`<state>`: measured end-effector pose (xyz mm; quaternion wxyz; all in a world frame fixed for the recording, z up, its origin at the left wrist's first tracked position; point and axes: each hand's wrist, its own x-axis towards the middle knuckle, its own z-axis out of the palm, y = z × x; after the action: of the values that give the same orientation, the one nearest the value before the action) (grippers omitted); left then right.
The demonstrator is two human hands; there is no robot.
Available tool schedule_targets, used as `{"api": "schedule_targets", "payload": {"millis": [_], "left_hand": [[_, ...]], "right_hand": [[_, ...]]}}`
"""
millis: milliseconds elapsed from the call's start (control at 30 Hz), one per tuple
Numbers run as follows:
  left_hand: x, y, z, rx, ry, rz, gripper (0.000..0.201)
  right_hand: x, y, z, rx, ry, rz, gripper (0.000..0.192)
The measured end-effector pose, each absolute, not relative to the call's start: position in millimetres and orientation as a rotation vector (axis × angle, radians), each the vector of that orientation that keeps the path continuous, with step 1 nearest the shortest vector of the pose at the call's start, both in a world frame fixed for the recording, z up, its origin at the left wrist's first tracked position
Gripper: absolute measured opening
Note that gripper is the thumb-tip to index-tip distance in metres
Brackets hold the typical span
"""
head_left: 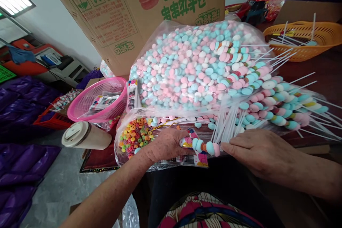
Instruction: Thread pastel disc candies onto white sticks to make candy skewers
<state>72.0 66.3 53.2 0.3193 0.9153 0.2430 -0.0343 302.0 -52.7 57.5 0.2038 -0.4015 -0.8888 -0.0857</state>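
My left hand (167, 146) grips a short candy skewer (205, 146) of blue, orange and pink pieces, over a printed wrapper (199, 157). My right hand (258, 155) lies flat beside the skewer's tip, fingers apart, touching a bunch of white sticks (227, 124). Behind them sits a big clear bag of pink, blue and white candies (192, 67). Finished candy skewers (272, 96) are piled to the right. A bag of small coloured ring candies (135, 135) lies left of my left hand.
A pink basket (100, 101) with wrappers stands at left, a lidded cup (85, 136) on its side below it. An orange basket (307, 39) with sticks is at back right. A macaron carton (139, 7) leans behind. Purple bags (18, 164) cover the floor at left.
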Motion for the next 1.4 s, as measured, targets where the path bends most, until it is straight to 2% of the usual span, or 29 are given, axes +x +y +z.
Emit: {"api": "schedule_targets", "payload": {"millis": [133,200,300,367,533,633,867,1000,1100,1167,1200,1233,1333,1400], "left_hand": [[70,64,44,2.834,0.673,0.072,0.025],[67,63,40,3.0,0.644,0.244,0.029],[63,61,36,3.065,0.547,0.517,0.035],[64,60,33,3.038,0.513,0.578,0.039],[69,59,28,2.968,0.498,0.445,0.048],[72,61,32,2.895,0.563,0.238,0.046],[88,56,46,2.824,0.567,-0.177,0.031],[101,42,46,2.732,0.691,-0.33,0.031],[102,41,51,2.546,0.744,-0.239,0.047],[97,49,59,2.374,0.655,-0.158,0.071],[94,55,62,2.283,0.586,-0.17,0.077],[90,62,65,2.189,0.515,-0.218,0.075],[83,79,67,1.903,0.383,-0.516,0.041],[82,81,64,1.836,0.387,-0.607,0.028]], "right_hand": [[304,-54,59,-1.333,-2.516,0.257,0.022],[306,-54,58,-1.424,-2.498,0.403,0.022],[308,-55,55,-1.461,-2.459,0.42,0.022],[307,-56,54,-1.42,-2.448,0.276,0.022],[303,-59,56,-1.27,-2.433,-0.343,0.028],[303,-61,57,-1.114,-2.496,-0.457,0.027],[290,-66,45,-1.126,-2.505,-0.45,0.028],[283,-58,36,-1.373,-2.479,-0.15,0.031],[291,-50,32,-1.474,-2.457,0.163,0.029],[299,-47,32,-1.416,-2.448,0.177,0.027],[302,-47,32,-1.37,-2.441,0.116,0.027],[305,-47,32,-1.317,-2.432,0.025,0.027],[308,-50,33,-1.122,-2.427,-0.309,0.027],[307,-52,34,-1.076,-2.449,-0.436,0.026]]}}
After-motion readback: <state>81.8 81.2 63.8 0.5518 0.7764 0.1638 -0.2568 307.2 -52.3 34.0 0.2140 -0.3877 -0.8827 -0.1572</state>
